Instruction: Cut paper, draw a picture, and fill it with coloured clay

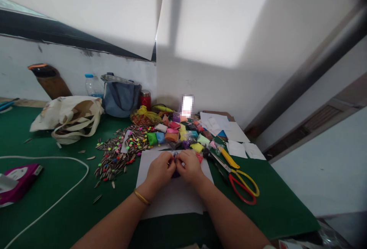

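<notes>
My left hand (161,167) and my right hand (189,165) meet over a sheet of white paper (175,201). The fingers of both are pinched together on a small dark purple packet (176,174), mostly hidden behind them. A bit of shiny clear wrapping shows between the fingertips. Just beyond my hands lie several small packets of coloured clay, among them a yellow packet (197,148), an orange packet (171,137) and a green packet (151,139).
Scissors (243,184) with red and yellow handles lie right of the paper, beside a yellow cutter (229,158). Sunflower seeds (114,161) mixed with coloured beads spread at left. Behind stand a cloth bag (77,115), a blue bag (122,96) and a lit phone (187,105). A white cable (65,193) curves leftward.
</notes>
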Demonstrator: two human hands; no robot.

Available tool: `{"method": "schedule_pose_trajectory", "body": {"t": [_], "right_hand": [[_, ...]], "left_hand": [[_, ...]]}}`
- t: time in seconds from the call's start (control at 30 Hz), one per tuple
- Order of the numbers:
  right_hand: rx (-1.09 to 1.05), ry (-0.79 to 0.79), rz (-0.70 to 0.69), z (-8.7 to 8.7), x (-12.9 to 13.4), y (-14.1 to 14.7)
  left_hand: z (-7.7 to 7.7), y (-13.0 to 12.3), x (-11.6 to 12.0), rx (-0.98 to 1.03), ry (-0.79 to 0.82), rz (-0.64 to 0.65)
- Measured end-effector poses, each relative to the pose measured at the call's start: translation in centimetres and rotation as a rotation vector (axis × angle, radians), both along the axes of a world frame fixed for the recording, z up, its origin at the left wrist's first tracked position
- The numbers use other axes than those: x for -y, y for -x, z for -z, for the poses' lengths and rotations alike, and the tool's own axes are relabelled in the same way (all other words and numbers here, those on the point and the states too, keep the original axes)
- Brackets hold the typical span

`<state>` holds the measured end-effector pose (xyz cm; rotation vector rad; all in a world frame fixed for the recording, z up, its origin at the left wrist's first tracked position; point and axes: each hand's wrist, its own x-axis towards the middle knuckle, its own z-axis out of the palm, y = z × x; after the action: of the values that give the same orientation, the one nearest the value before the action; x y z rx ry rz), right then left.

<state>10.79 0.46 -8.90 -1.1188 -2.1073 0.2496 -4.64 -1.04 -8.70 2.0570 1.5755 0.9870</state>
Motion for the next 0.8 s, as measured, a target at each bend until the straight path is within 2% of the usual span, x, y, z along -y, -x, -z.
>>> {"method": "schedule_pose_trajectory", "body": {"t": [0.1, 0.27, 0.4, 0.57, 0.8], "right_hand": [[-0.092, 0.032, -0.042, 0.1, 0.0, 0.1], [-0.209, 0.082, -0.095, 0.2, 0.1, 0.1], [-0.191, 0.079, -0.028, 0.3, 0.1, 0.3], [-0.004, 0.019, 0.11, -0.5, 0.6, 0.4], [0.04, 0.033, 0.127, -1.1, 0.6, 0.1]], "left_hand": [[0.3, 0.0, -0.3, 0.097, 0.039, 0.038], [0.4, 0.5, -0.7, 0.138, -0.026, 0.163], [0.2, 0.5, -0.6, -0.031, -0.098, 0.176], [-0.3, 0.0, 0.0, -0.256, -0.164, 0.15], [-1.1, -0.5, 0.6, -0.333, -0.16, 0.106]]}}
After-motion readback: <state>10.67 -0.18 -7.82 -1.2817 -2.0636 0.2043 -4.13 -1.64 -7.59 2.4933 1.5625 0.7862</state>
